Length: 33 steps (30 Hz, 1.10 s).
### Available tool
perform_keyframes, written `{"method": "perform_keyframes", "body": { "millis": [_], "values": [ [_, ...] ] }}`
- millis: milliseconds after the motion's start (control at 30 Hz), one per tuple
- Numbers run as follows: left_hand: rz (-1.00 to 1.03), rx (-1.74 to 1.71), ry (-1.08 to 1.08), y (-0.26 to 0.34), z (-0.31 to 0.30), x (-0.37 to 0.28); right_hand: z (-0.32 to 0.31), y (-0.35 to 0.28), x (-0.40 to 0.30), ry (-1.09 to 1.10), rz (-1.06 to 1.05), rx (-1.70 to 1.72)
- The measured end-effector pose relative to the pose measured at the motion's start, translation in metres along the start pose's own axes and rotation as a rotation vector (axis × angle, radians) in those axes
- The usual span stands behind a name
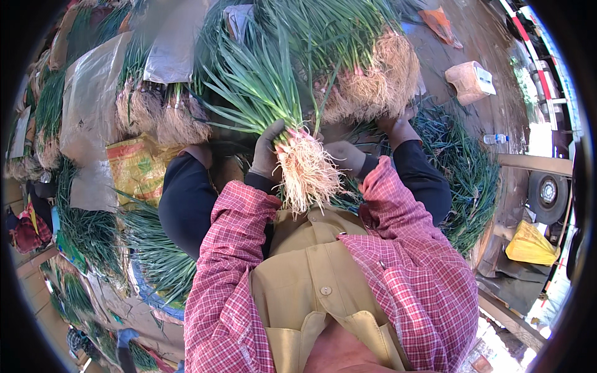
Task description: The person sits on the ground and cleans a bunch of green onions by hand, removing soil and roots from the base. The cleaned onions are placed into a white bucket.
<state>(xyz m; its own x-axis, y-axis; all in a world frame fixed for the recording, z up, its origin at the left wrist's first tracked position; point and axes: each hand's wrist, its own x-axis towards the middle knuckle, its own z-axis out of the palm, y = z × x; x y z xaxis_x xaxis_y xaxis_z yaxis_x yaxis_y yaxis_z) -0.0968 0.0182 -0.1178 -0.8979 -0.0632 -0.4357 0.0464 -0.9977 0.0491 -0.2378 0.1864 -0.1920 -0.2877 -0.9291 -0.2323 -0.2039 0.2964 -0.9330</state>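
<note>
A bunch of green onions point(308, 170) with pale stringy roots and pinkish stem bases is held in front of my lap. My left hand point(268, 151), in a grey glove, wraps around the stems just above the roots. The leaves fan up and away from me. My right hand point(346, 156), also gloved, is at the right side of the roots; it is blurred, and its fingertips are partly hidden. Just past the hands lies a large heap of green onions point(359, 79), its roots turned towards me.
Loose green leaves point(459, 182) pile up by my right leg. To the left are plastic sheets point(91, 107), a yellow printed sack point(137, 163) and more onions point(161, 252). A cut-open plastic jug point(466, 81), a water bottle point(495, 139) and a yellow bag point(531, 245) lie at right.
</note>
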Motion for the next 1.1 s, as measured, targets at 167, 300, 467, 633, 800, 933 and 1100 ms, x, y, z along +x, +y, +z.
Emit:
{"method": "perform_keyframes", "body": {
  "millis": [167, 300, 467, 633, 800, 933, 1100],
  "values": [
    [-0.050, 0.042, -0.094, 0.004, -0.001, -0.002, -0.035, -0.006, 0.048, 0.232, 0.214, 0.316],
    [-0.008, 0.007, -0.163, 0.002, -0.012, 0.004, -0.017, -0.047, 0.072, 0.285, 0.233, 0.406],
    [0.221, 0.111, -0.146, 0.002, -0.016, 0.000, 0.010, -0.043, 0.068, 0.152, 0.030, -0.076],
    [0.156, -0.105, -0.334, 0.010, 0.039, -0.021, 0.019, 0.073, 0.059, -0.029, 0.213, -0.224],
    [0.095, -0.150, -0.284, 0.014, 0.021, -0.026, -0.050, -0.078, 0.063, 0.530, 0.324, -0.795],
    [0.022, -0.053, -0.122, 0.001, 0.003, -0.008, -0.126, -0.098, 0.093, 0.572, 0.578, -1.049],
    [0.056, -0.033, -0.071, -0.002, 0.008, -0.003, -0.158, -0.066, 0.118, 0.416, 0.703, -0.932]
  ]
}}
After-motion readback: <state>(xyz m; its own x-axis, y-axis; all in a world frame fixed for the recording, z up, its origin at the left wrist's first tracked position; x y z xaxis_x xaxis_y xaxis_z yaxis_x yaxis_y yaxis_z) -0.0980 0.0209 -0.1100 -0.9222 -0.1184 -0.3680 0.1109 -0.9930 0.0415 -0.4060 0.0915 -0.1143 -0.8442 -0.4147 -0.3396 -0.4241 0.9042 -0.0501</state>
